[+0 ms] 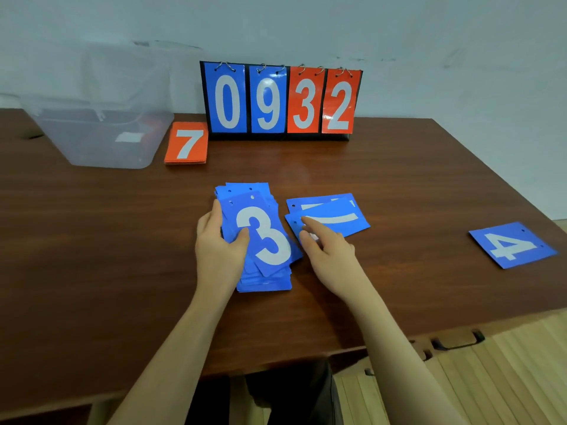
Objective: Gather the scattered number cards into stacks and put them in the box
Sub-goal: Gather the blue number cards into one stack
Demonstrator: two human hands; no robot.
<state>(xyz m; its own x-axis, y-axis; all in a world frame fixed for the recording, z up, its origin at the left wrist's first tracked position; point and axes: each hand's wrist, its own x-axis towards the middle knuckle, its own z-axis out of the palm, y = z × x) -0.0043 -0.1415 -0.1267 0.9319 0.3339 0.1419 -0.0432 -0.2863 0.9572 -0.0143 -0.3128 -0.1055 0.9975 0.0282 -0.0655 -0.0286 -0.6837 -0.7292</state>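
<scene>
Gathering of number cards, part complete. On the wooden table (383, 167), the left hand (219, 243) holds a thick, untidy blue stack (260, 240) at centre, thumb pressed on the top card, a "3". The right hand (328, 250), fingers spread and empty, rests its fingertips on two overlapping blue cards (331, 214) lying just right of the stack. One more blue card, a "4" (512, 245), lies well apart near the right edge. At far left stands the clear plastic box (101, 133); its contents cannot be made out. Just beside it, to the right, lies a squared red stack topped by a "7" (186, 144). A flip scoreboard (280, 101) stands at the far edge, reading 0932. Judged remaining: add three loose blue cards, square the blue stack, and place both stacks in the box.
</scene>
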